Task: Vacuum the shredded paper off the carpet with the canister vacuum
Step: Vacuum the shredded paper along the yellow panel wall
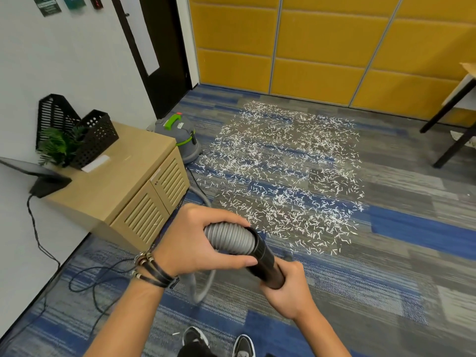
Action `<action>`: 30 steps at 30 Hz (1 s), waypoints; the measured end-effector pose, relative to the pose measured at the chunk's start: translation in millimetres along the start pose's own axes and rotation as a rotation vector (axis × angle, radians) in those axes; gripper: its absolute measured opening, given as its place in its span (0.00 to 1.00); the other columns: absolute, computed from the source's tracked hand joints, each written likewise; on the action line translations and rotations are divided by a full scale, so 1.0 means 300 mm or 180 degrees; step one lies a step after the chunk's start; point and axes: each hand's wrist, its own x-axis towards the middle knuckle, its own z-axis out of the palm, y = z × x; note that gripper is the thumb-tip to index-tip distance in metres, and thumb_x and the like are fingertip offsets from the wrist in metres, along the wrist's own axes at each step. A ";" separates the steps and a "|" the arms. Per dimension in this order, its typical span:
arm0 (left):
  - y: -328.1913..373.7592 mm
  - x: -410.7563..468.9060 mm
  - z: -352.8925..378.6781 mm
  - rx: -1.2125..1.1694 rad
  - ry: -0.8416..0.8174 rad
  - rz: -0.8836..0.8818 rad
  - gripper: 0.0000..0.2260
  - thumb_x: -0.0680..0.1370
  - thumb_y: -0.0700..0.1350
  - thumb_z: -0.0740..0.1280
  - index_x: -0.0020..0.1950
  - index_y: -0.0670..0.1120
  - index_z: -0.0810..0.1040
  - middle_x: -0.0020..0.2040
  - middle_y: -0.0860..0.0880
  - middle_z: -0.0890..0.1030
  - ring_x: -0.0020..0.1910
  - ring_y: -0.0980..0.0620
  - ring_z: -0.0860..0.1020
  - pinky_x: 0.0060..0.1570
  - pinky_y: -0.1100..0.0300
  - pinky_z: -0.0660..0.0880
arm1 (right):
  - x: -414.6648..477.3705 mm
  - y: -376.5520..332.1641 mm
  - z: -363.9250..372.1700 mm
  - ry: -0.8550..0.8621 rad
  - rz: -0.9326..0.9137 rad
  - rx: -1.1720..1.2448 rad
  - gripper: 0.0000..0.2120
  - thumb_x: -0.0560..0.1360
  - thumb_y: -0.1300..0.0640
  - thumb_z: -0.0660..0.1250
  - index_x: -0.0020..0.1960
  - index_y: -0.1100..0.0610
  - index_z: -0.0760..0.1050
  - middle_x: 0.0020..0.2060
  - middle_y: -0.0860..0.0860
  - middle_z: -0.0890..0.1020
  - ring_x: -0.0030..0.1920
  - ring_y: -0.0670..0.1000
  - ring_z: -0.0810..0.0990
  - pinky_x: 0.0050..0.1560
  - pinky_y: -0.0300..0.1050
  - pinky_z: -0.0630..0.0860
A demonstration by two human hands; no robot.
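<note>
Head view: left hand (195,243) grips grey ribbed plastic hose (229,237), right hand (287,292) grips black rigid tube (268,264); white shredded paper (283,171) covers blue-grey carpet (386,292) ahead. Risk: tube may slip off hose, or hose tug tips grey-green canister vacuum (184,143)

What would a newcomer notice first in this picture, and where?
First the wide patch of white shredded paper on the carpet, mid-room, before yellow wall panels. In the foreground the left hand grips the grey ribbed hose and the right hand its black tube. The grey-green canister vacuum stands at the patch's left edge, beside a wooden cabinet.
</note>
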 end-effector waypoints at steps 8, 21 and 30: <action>-0.019 -0.015 -0.057 0.0035 0.0270 0.0140 0.22 0.65 0.61 0.83 0.55 0.52 0.89 0.50 0.61 0.87 0.48 0.63 0.86 0.50 0.64 0.82 | -0.017 -0.058 0.042 0.0133 0.0013 -0.0121 0.06 0.60 0.54 0.67 0.31 0.51 0.69 0.24 0.44 0.67 0.26 0.46 0.61 0.29 0.37 0.59; -0.126 -0.067 -0.082 -0.0019 0.0327 -0.0057 0.22 0.66 0.64 0.82 0.55 0.54 0.89 0.50 0.62 0.87 0.48 0.66 0.85 0.50 0.62 0.83 | 0.040 -0.024 0.103 0.0045 0.0119 -0.0335 0.07 0.60 0.53 0.68 0.33 0.54 0.73 0.24 0.44 0.66 0.26 0.44 0.60 0.29 0.39 0.59; -0.205 -0.044 -0.224 -0.0072 0.0454 0.0030 0.23 0.66 0.61 0.83 0.54 0.50 0.89 0.50 0.61 0.87 0.48 0.64 0.85 0.50 0.61 0.83 | 0.138 -0.142 0.234 0.0101 0.0001 -0.0143 0.07 0.60 0.53 0.67 0.32 0.44 0.70 0.24 0.43 0.64 0.27 0.43 0.59 0.29 0.35 0.56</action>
